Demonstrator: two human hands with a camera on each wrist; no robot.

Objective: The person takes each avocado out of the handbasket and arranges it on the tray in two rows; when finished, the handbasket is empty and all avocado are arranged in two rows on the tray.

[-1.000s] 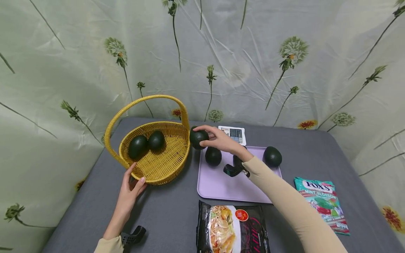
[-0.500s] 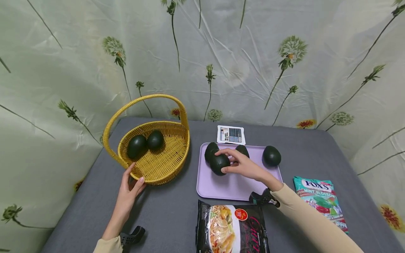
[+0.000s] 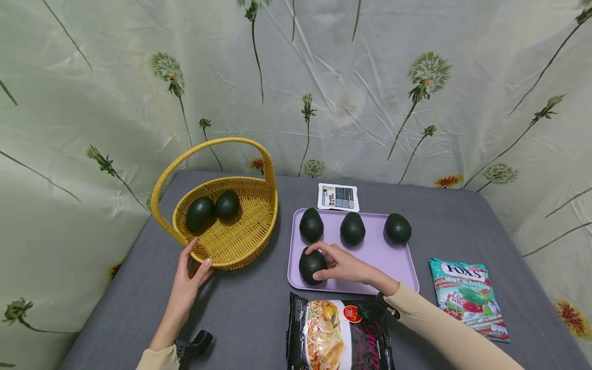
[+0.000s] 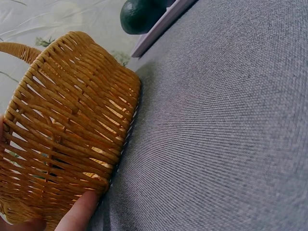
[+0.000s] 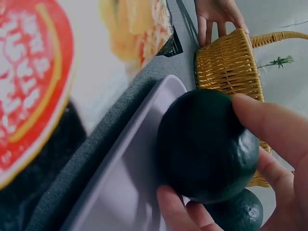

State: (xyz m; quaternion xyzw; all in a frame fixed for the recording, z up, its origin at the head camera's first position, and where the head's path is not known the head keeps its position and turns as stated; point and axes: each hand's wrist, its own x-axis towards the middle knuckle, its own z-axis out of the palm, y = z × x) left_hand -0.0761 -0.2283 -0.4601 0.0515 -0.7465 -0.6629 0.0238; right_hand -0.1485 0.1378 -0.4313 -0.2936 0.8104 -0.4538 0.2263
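My right hand [image 3: 344,264] holds a dark green avocado [image 3: 311,266] at the near left corner of the lilac tray [image 3: 388,262]. In the right wrist view the fingers and thumb wrap this avocado [image 5: 204,149] close above the tray; whether it touches the tray is hard to tell. Behind it stand a left avocado [image 3: 311,225], a middle avocado [image 3: 352,229] and a right avocado [image 3: 397,229]. My left hand [image 3: 187,280] grips the near rim of the yellow wicker basket [image 3: 252,226]. Two avocados [image 3: 201,214] lie inside at its left.
A black noodle packet [image 3: 339,334] lies in front of the tray. To the right is a green Fox's candy bag [image 3: 469,298]. A small white labelled packet [image 3: 338,197] sits behind the tray. A floral curtain [image 3: 370,92] hangs along the table's back edge.
My right hand has carried the avocado from beside the basket's right rim, rightward and toward me, to the tray's near left corner. The left hand and basket have stayed in place.
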